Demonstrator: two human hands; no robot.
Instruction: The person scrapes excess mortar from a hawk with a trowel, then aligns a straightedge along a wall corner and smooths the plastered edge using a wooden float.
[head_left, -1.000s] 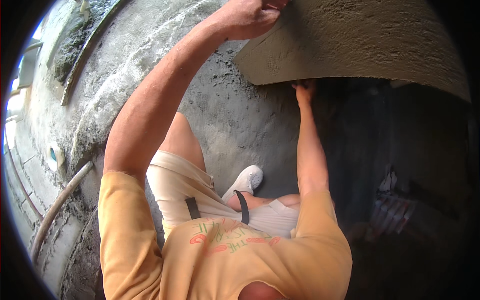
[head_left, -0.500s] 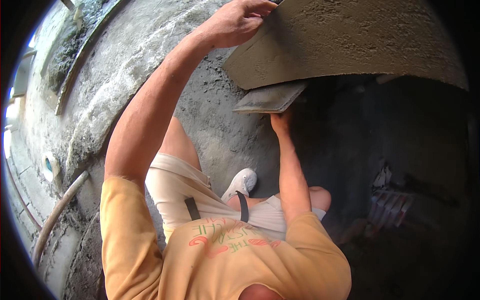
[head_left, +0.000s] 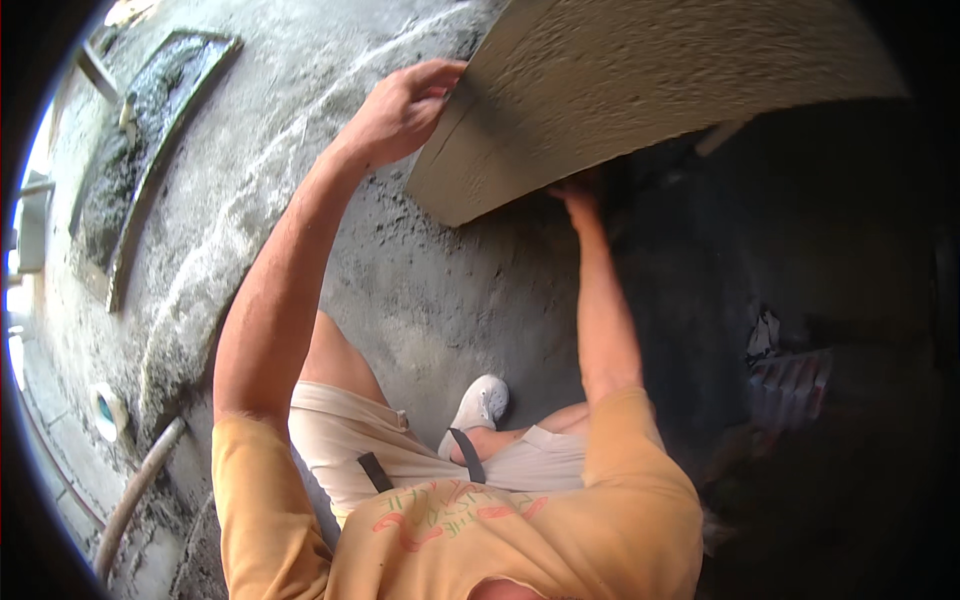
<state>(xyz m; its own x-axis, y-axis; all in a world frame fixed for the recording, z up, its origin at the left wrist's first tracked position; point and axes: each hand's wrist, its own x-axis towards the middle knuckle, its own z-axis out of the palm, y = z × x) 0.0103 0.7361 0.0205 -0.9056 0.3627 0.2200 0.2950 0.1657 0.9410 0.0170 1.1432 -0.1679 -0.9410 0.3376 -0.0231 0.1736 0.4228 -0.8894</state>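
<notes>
Rough grey cement (head_left: 410, 270) spreads under the seated person and fades into deep shadow on the right. Across the upper right reaches a broad brown slab (head_left: 650, 90), its face pitted and damp-looking, its lower edge a long curve and its near corner pointing down to the left. Below it comes the person's yellow-orange shirt (head_left: 480, 545), then beige shorts (head_left: 345, 440) over bent legs. At the upper left, a long shallow trough (head_left: 122, 262) holds dark, lumpy material. A rounded pole (head_left: 140, 492) slants at the lower left, and a pale striped bundle (head_left: 790, 388) lies in the gloom at the right. The left hand (head_left: 400, 112) is at the slab's left edge, fingers bent and close together, the foremost tips meeting that edge; I cannot tell how firmly they press. The right hand (head_left: 580, 195) reaches up to the slab's lower edge, where shadow hides its fingers, so neither their spread nor anything they hold can be told. One white shoe (head_left: 482, 402) rests below, and a small pale ring (head_left: 118, 405) sits above the pole
</notes>
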